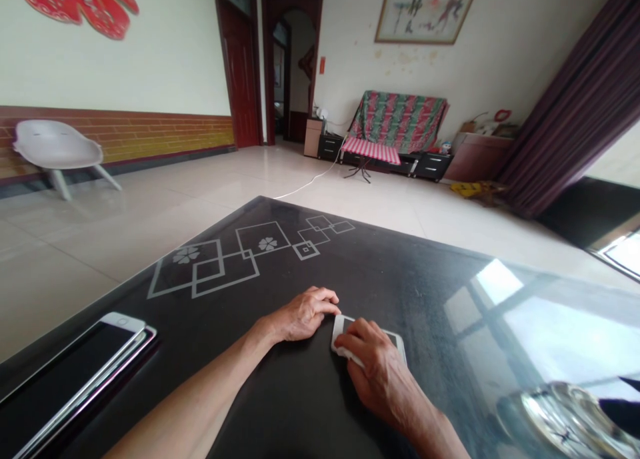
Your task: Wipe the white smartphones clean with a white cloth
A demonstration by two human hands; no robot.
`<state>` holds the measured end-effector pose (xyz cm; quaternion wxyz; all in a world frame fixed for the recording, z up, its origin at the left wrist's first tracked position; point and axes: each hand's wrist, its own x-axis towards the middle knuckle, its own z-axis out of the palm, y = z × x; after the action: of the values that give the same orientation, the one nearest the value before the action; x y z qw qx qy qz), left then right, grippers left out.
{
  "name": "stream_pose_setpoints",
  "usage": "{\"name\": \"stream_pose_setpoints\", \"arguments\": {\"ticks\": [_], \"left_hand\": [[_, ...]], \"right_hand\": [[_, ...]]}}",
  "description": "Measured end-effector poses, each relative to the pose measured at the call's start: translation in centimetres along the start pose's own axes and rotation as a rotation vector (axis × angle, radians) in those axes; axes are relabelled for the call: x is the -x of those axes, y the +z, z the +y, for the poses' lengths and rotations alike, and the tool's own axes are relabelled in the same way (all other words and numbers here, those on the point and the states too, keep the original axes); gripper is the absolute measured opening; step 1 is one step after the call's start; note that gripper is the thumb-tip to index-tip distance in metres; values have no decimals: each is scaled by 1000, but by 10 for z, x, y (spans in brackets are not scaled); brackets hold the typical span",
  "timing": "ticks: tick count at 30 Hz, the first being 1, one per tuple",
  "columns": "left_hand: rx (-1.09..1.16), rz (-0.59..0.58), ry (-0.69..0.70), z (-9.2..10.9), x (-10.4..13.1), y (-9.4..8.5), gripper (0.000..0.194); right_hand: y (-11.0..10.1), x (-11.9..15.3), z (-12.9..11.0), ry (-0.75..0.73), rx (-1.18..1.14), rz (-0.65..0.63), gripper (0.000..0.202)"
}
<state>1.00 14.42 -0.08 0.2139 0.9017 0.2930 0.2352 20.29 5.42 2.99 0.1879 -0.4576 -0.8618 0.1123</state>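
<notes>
A white smartphone (339, 324) with a dark screen lies flat on the black table, mostly covered by my right hand. My right hand (373, 356) is closed with bent fingers over a crumpled white wipe (344, 352), pressed against the phone's face and near edge. My left hand (307, 314) rests on the tabletop to the phone's left. Its fingers are curled, and the fingertips hold the phone's upper left corner; the thumb is hidden.
A stack of larger devices, the top one a white tablet (65, 366), lies at the table's left. A shiny glass-like object (570, 419) stands at the right edge. Pale squares and flowers decorate the black table (380, 266). Beyond are a white chair (60, 146) and a striped-top stand (373, 150).
</notes>
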Motion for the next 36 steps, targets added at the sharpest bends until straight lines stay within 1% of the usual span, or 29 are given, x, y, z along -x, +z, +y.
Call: {"name": "stream_pose_setpoints", "arguments": {"ticks": [3,8,12,17,25,32,36], "left_hand": [[-8,4,3,0,0,0,44],[-35,10,20,-2,-1,2,45],[-65,17,33,-5,-1,4,44],[-79,30,53,-9,-1,5,44],[-97,29,61,-9,-2,5,44],[-111,27,68,-10,-3,6,46],[-91,13,51,-4,-2,2,41]], "right_hand": [[3,-1,0,-5,13,18,29],[10,-2,0,-32,25,36,23],[12,-3,1,-64,43,44,25],[7,-5,1,-117,69,31,24],[0,5,9,-232,72,4,34],[-9,23,21,-190,57,-11,37],[-14,37,28,-131,19,25,37]]}}
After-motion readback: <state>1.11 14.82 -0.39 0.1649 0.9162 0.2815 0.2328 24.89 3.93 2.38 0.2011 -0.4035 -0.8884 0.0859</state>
